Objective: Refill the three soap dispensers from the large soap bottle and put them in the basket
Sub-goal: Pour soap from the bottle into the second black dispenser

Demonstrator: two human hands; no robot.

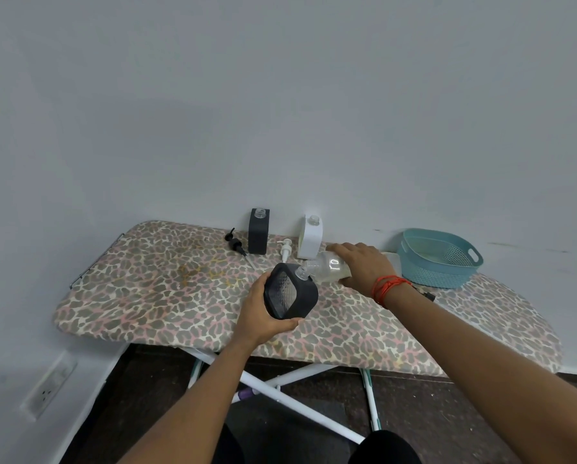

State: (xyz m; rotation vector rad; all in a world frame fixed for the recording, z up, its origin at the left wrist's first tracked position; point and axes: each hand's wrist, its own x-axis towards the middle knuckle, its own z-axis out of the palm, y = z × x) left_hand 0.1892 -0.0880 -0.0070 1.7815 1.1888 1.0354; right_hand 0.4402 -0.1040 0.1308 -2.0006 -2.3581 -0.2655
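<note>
- The left hand (263, 313) grips a black dispenser (305, 298), fingers and thumb curled round its body. I see it lifted above the ironing board (146, 296), well to the left of the basket (437, 272), with its neck leaning toward the basket
- The right hand (364, 266) is wrapped round the large soap bottle (327, 266), between this dispenser and the basket. The bottle lies almost flat, its mouth at the dispenser's neck
- Both necks look narrow and neither vessel rests on anything, so I fear a small shake will send soap down the black side and onto the cloth cover
- With such a tilt the soap may come in one rush and overflow; I cannot read the level through the clear window
- Soap on the casing would make it slippery, and I think it could slide out of the left hand
- The second black dispenser (258, 232) and the white dispenser (310, 237) stand open by the wall, left of the basket, with a black pump (235, 244) and a white pump (285, 249) lying beside them. A careless swing of the bottle could knock them over
- I see no dispenser in the basket, so I judge much work is left
</note>
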